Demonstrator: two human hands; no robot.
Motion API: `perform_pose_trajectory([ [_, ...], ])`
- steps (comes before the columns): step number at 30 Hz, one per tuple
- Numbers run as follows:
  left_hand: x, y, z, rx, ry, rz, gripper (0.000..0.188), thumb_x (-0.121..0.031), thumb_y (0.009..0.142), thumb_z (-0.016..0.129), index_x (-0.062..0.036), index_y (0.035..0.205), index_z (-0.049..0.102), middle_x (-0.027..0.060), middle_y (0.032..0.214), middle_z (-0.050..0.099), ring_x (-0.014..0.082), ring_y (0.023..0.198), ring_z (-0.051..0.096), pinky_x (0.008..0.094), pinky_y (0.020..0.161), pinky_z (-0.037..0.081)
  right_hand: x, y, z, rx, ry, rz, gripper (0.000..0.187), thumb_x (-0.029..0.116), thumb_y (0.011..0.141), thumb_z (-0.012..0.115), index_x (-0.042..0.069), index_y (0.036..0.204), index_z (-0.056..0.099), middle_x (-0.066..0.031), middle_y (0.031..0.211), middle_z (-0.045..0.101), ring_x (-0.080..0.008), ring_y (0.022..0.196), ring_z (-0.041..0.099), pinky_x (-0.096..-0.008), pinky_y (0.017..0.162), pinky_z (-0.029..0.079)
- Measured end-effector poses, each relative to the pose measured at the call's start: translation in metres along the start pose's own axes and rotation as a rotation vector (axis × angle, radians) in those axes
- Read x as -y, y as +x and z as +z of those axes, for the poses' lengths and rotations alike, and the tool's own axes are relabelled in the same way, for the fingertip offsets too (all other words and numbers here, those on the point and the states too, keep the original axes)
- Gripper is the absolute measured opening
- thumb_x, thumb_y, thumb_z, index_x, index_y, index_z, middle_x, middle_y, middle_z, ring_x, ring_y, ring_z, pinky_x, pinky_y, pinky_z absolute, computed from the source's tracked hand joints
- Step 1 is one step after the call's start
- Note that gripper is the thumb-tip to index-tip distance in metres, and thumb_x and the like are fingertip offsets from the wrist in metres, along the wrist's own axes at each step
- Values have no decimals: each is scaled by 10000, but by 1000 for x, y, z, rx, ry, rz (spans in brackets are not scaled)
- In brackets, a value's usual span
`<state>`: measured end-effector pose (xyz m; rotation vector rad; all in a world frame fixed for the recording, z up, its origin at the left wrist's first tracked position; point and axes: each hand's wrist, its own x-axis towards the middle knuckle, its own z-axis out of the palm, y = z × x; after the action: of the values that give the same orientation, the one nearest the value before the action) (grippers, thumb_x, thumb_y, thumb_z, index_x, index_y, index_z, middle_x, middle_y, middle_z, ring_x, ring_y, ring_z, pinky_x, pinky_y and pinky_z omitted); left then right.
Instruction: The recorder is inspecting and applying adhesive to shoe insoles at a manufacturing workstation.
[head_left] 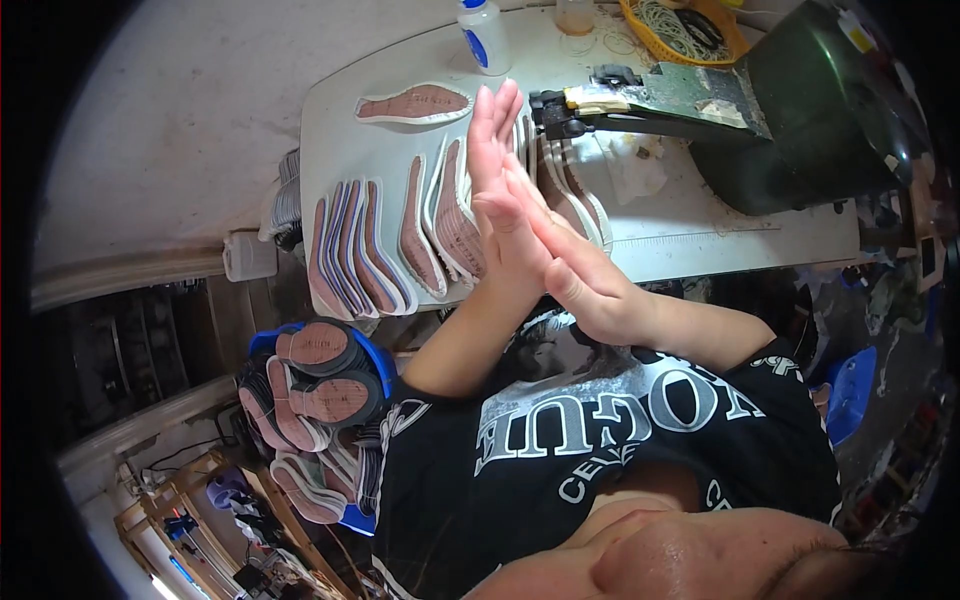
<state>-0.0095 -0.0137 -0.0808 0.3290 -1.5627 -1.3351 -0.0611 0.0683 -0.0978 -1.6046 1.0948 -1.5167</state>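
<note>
My left hand (503, 215) and my right hand (595, 295) are pressed together, palm against palm, in front of my chest. Their fingers stretch out straight toward the far side of the table, and neither hand holds anything that shows. Below and behind them, pinkish-brown shoe soles with white edges stand in rows on the white table (690, 255). One row of soles (355, 245) is at the left, another group (430, 225) stands nearer my left hand, and more soles (575, 195) show to the right of my fingers. A single sole (418, 103) lies flat farther back.
A dark green sewing machine (800, 125) occupies the right side, its arm reaching close to my fingertips. Behind are a white bottle (486, 42) and a yellow basket (634, 28) of cord. Left of me, a blue crate (377, 352) holds piled soles (325, 395).
</note>
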Motion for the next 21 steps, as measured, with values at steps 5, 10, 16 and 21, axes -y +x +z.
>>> perform_pose_trajectory([
  [5,15,-3,-20,92,12,-11,945,-728,873,154,16,1453,98,229,1493,134,337,1402,129,453,1144,74,-10,24,-16,-9,-130,38,848,627,937,204,-14,1474,62,-225,1540,47,-335,1434,40,-452,1133,59],
  [10,10,-1,-37,221,176,52,972,-731,867,126,31,1453,-20,222,1520,-40,329,1420,-8,443,1148,21,-30,42,-5,-149,36,-20,900,656,919,209,-35,1465,27,-246,1532,25,-345,1428,38,-408,1141,50],
  [16,39,27,-74,-64,288,-134,906,-670,907,79,40,1453,-56,231,1526,-111,315,1426,-90,437,1144,-51,-51,25,14,45,629,303,949,711,882,204,-51,1446,181,-223,1502,208,-298,1418,152,-401,1143,130],
  [21,37,12,-64,-108,450,37,848,-612,942,99,47,1452,-55,257,1515,-130,346,1412,-150,448,1128,-87,-25,40,-14,-125,933,196,949,707,888,100,-66,1416,256,-211,1470,298,-269,1389,255,-413,1155,135],
])
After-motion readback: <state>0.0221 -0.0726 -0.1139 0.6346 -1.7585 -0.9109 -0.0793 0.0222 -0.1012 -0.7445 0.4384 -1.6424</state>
